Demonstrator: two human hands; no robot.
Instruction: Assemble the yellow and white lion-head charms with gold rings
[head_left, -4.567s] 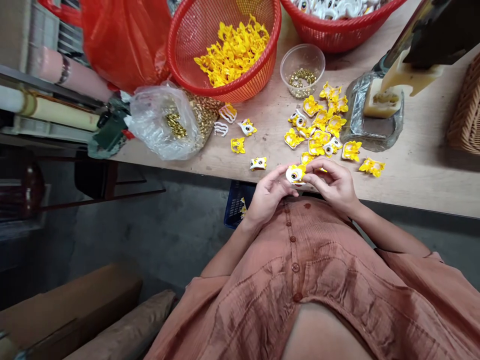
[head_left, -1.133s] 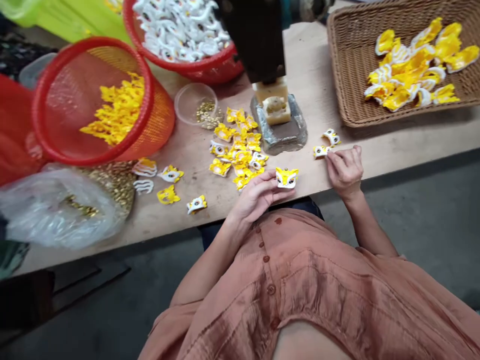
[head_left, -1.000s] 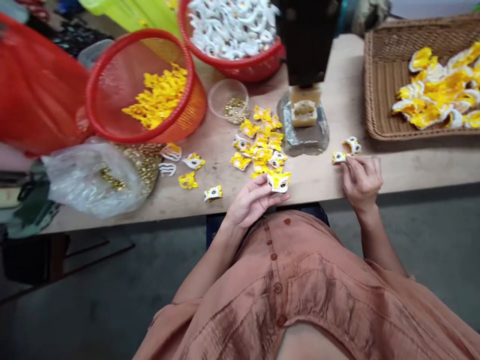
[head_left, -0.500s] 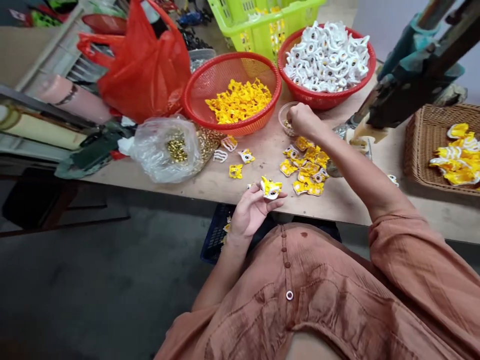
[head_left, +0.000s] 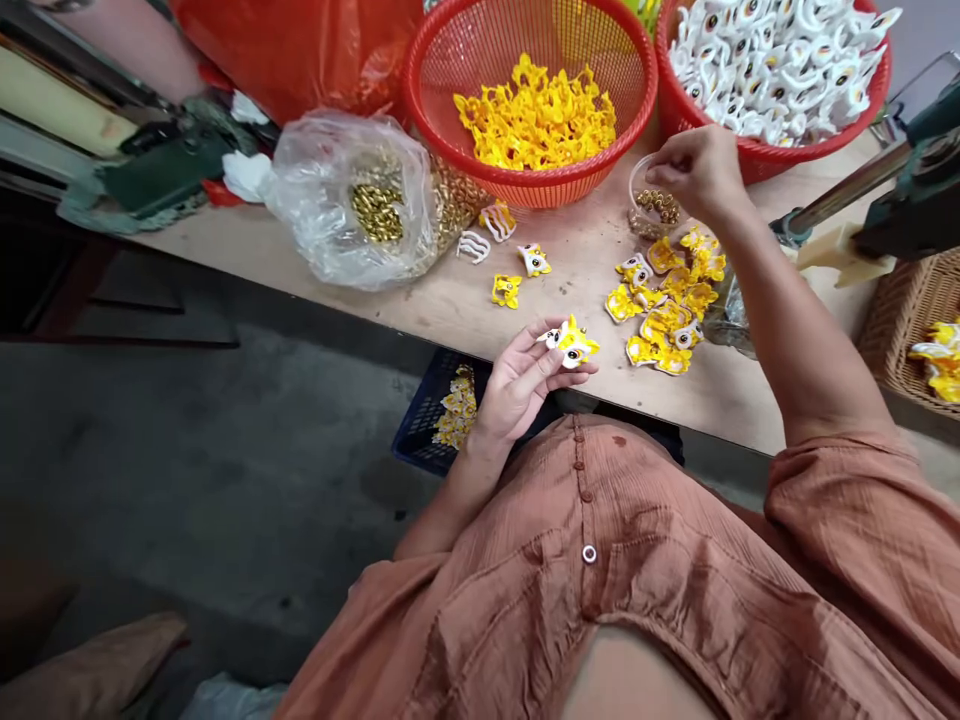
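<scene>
My left hand [head_left: 521,380] holds a small yellow and white lion-face piece [head_left: 571,342] by its fingertips at the table's front edge. My right hand [head_left: 696,168] reaches out over a small clear cup of brass rivets [head_left: 651,207], fingers pinched together above it; whether a rivet is between them I cannot make out. A pile of several yellow and white face pieces [head_left: 664,300] lies on the table between the two hands.
Behind stand a red basket of yellow parts [head_left: 532,110] and a red basket of white face parts [head_left: 780,60]. A clear bag of brass rivets [head_left: 367,200] lies at the left. A press tool [head_left: 885,215] and a wicker tray [head_left: 907,320] are at the right. A blue crate [head_left: 439,425] sits under the table.
My right hand left the two pieces at the table's right edge, reached to the rivet cup and now pinches above it. My left hand keeps the face piece; the view shifted.
</scene>
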